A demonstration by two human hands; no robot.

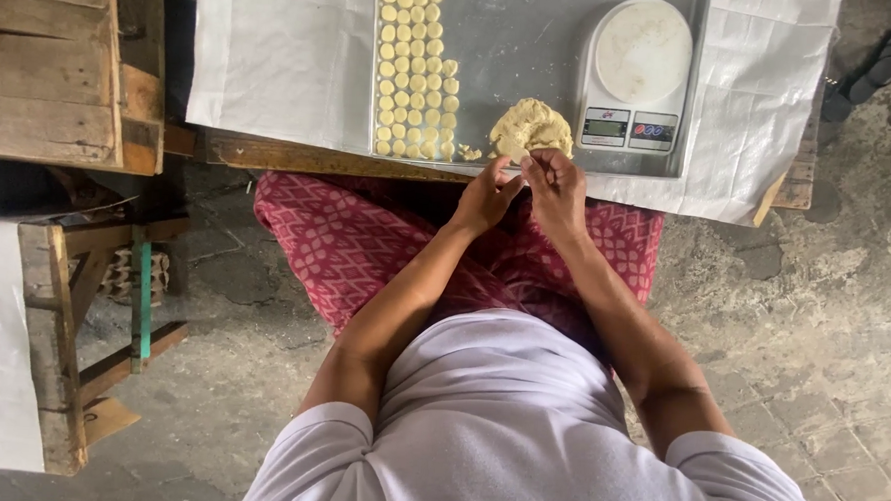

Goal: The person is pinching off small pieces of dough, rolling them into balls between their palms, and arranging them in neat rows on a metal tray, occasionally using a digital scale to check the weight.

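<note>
My left hand [486, 194] and my right hand [556, 190] meet at the near edge of a grey metal tray [535, 44]. Their fingertips pinch together on a small bit of pale yellow dough that is mostly hidden between them. Just beyond the fingers lies a lump of the same dough [531, 127] on the tray. Several small round dough balls [413, 69] stand in neat rows on the tray's left part. A tiny scrap of dough [469, 153] lies beside the rows.
A white kitchen scale [637, 74] stands on the tray's right side. White sheeting [274, 53] covers the low wooden table. A wooden crate [53, 58] is at the left, a wooden stool [72, 314] below it, sandals [869, 74] at far right on the stone floor.
</note>
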